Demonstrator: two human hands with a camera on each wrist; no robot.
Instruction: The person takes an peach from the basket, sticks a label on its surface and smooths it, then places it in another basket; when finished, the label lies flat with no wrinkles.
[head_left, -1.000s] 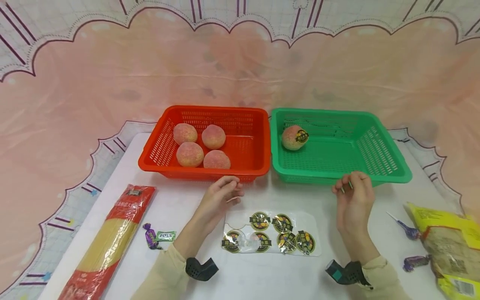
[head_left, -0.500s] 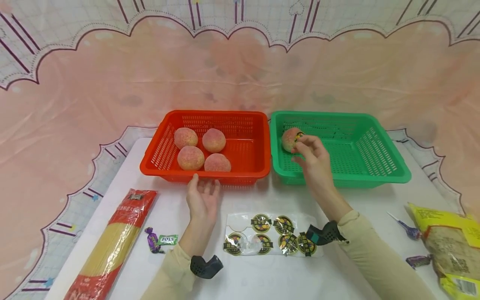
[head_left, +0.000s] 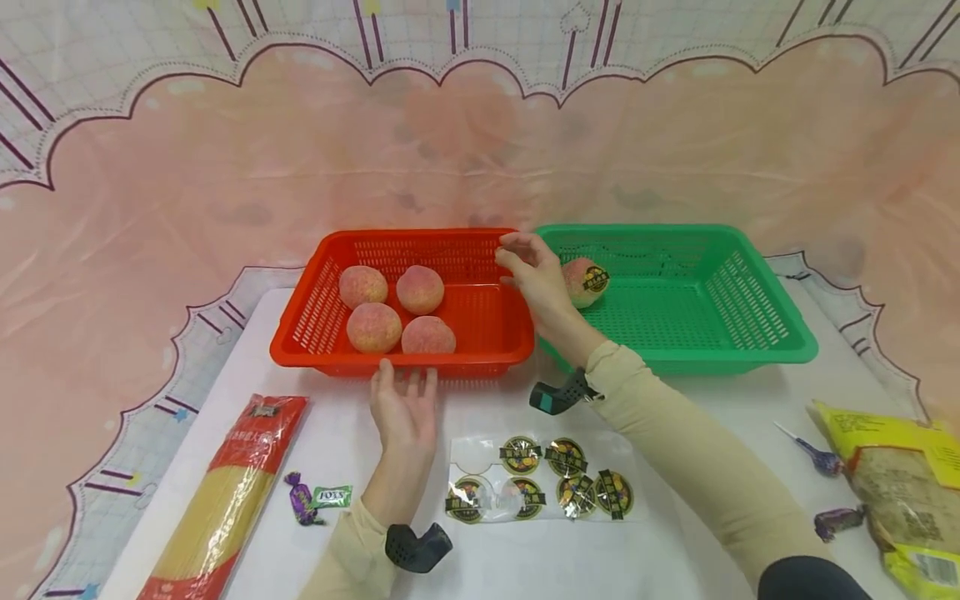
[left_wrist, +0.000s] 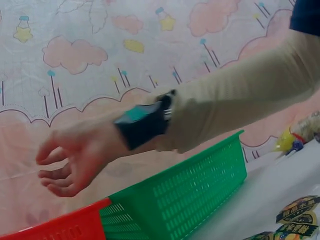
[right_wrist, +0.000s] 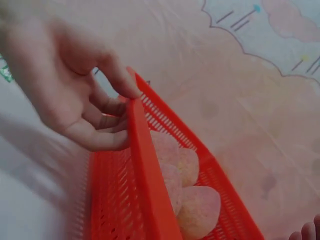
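Observation:
My left hand (head_left: 402,417) is at the front rim of the red basket (head_left: 501,360). In the right wrist view, its thumb rests on the rim and its fingers (right_wrist: 102,137) lie against the outside just below, so it grips the edge. Several peaches (head_left: 374,327) sit in the left half of that basket. My right hand (head_left: 542,279) hovers over the red basket's right end, fingers loosely bent; the left wrist view shows the same right hand (left_wrist: 80,160) blurred, holding nothing. Partly behind its wrist, one peach with a round sticker (head_left: 596,279) lies in the green basket (head_left: 712,364).
A clear sheet of round black-and-gold stickers (head_left: 521,454) lies in front. To the left are a red noodle pack (head_left: 225,500) and two wrapped candies (head_left: 332,497). At right are a lollipop (head_left: 825,461), a purple candy (head_left: 838,522) and a yellow bag (head_left: 907,492).
My right hand has swept left, from in front of the green basket, past the stickered peach, to over the red basket. The left hand has turned and taken the red basket's front rim.

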